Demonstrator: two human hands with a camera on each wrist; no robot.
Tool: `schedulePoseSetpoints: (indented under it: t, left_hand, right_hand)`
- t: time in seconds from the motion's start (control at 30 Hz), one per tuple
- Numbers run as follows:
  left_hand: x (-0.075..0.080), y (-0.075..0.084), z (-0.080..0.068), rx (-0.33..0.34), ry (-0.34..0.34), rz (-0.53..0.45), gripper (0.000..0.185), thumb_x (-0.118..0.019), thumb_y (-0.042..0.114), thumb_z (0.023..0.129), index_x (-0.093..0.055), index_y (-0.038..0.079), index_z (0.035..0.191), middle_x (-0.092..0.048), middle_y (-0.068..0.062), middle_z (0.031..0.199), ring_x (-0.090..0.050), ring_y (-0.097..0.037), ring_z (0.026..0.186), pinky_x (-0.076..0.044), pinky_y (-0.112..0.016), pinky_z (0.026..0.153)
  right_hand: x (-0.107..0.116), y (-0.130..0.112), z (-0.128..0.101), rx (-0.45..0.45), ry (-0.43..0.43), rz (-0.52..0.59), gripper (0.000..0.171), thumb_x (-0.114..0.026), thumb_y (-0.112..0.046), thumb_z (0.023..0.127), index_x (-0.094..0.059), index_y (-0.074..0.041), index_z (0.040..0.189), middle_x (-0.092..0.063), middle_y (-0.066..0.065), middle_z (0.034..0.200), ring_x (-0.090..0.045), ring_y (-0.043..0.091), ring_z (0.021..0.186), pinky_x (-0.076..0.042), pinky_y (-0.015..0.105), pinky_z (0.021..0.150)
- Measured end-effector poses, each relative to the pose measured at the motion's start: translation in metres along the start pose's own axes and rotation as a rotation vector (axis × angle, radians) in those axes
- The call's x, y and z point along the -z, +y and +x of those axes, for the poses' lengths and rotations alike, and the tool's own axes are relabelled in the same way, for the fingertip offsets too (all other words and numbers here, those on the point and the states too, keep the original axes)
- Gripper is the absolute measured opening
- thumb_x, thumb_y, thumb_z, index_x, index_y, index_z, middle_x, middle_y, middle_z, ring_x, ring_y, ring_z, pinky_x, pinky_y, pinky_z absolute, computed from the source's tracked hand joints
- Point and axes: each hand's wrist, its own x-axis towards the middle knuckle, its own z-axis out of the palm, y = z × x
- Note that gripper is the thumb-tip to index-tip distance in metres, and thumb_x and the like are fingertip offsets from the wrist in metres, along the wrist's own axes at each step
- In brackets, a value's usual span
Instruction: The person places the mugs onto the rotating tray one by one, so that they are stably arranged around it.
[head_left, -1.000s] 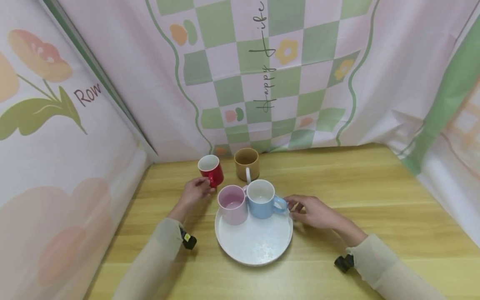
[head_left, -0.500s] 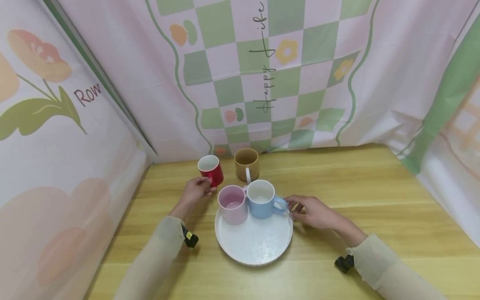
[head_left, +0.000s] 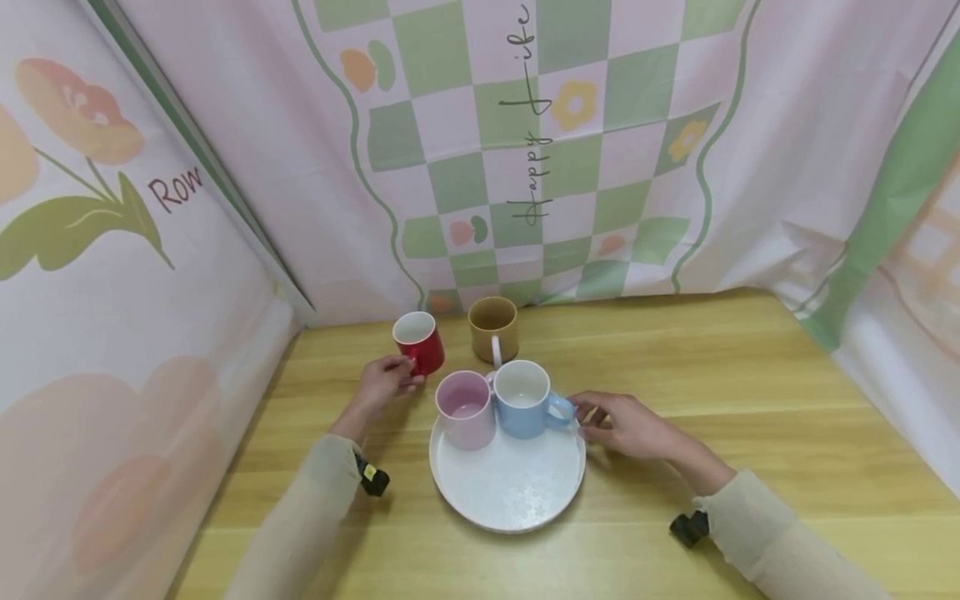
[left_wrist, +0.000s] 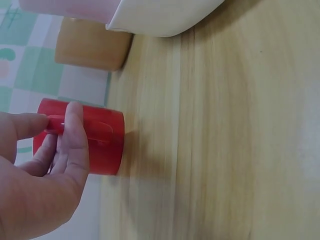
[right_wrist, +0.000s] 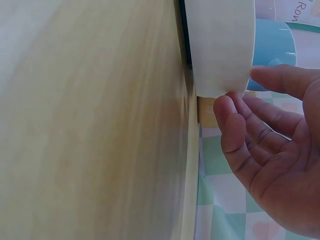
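My left hand (head_left: 381,385) pinches the handle of a red mug (head_left: 430,353) with a white inside; thumb and fingers close on that handle in the left wrist view. The mug stands upright at the back left. A round white tray (head_left: 510,496) lies in the middle, bearing a pink mug (head_left: 467,429) and a light blue mug (head_left: 521,418) side by side at its far part. My right hand (head_left: 626,423) holds the tray's right rim, thumb at the edge and fingers curled against the outer wall, close to the blue mug's handle.
A brown mug (head_left: 506,335) with a white handle stands behind the tray, to the right of the red mug. The wooden table (head_left: 675,358) ends at a checked cloth (head_left: 510,167) behind, and another printed cloth (head_left: 112,333) hangs along the left.
The red mug and my left hand have shifted slightly left and toward me. My right hand, the tray and the other mugs stay where they were.
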Motion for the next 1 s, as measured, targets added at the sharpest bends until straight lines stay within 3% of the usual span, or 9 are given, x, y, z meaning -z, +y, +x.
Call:
schedulePoseSetpoints:
  t: [0.3, 0.6, 1.0]
  left_hand:
    - [-0.006, -0.001, 0.002, -0.011, 0.006, -0.054, 0.041, -0.055, 0.023, 0.104, -0.056, -0.005, 0.133, -0.065, -0.022, 0.122, -0.074, -0.026, 0.102, -0.061, -0.031, 0.086]
    - [-0.011, -0.003, 0.003, -0.015, 0.041, -0.108, 0.038, -0.055, 0.023, 0.104, -0.058, -0.008, 0.126, -0.069, -0.009, 0.097, -0.072, -0.008, 0.075, -0.06, -0.02, 0.07]
    - [-0.007, -0.006, 0.005, -0.003, 0.064, -0.08, 0.035, -0.057, 0.026, 0.103, -0.061, -0.001, 0.124, -0.068, -0.008, 0.102, -0.069, -0.011, 0.082, -0.057, -0.02, 0.073]
  right_hand:
    - [0.0, 0.001, -0.001, 0.002, 0.01, -0.014, 0.042, -0.068, -0.01, 0.092, -0.059, -0.003, 0.133, -0.069, 0.002, 0.104, -0.065, 0.01, 0.09, -0.056, 0.021, 0.076]
    - [-0.001, 0.001, -0.001, -0.001, 0.001, 0.003, 0.043, -0.068, -0.012, 0.092, -0.059, -0.003, 0.133, -0.069, 0.002, 0.104, -0.065, 0.008, 0.089, -0.056, 0.021, 0.076]
    - [-0.002, 0.001, 0.0, -0.005, 0.004, 0.007, 0.044, -0.068, -0.012, 0.092, -0.059, -0.003, 0.134, -0.069, 0.002, 0.104, -0.065, 0.009, 0.09, -0.057, 0.021, 0.076]
